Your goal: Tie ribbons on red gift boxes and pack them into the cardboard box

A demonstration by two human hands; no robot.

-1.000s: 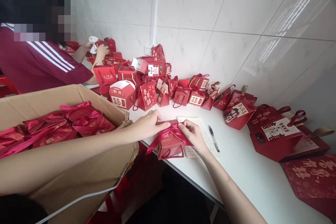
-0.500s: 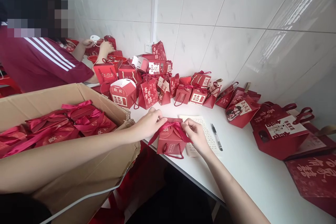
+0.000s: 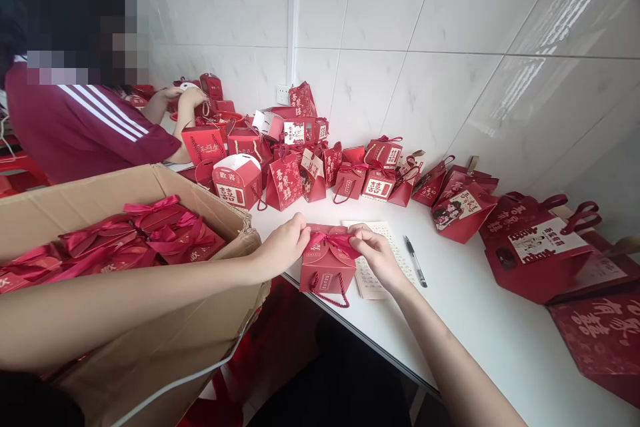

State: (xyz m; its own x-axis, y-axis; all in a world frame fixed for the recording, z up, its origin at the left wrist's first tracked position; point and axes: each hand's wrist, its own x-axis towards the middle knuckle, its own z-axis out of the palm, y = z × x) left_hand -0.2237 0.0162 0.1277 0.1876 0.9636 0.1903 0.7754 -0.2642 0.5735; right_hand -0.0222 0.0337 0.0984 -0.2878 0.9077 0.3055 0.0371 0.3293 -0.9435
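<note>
A small red gift box [image 3: 325, 273] with a twisted rope handle stands at the table's front edge. Across its top runs a dark pink ribbon [image 3: 333, 240], gathered in the middle into a bow or knot. My left hand [image 3: 283, 247] is closed on the ribbon at the box's left side, thumb against the fingers. On the right, my right hand [image 3: 375, 250] pinches the ribbon's other side near the top corner. Partly under my right hand lies a notepad [image 3: 373, 288] with handwriting, and a black pen [image 3: 416, 261] is to its right.
A cardboard box [image 3: 165, 180] at the left holds several ribboned red boxes [image 3: 185, 237]. More red gift boxes [image 3: 285, 180] line the tiled wall, with larger ones [image 3: 540, 253] at the right. A co-worker in a maroon sleeve [image 3: 115, 127] sits at the far left. A white cable crosses the carton.
Both hands have drawn slightly apart, and the ribbon looks tighter across the box top. The co-worker's hands have shifted a little. The view has moved slightly.
</note>
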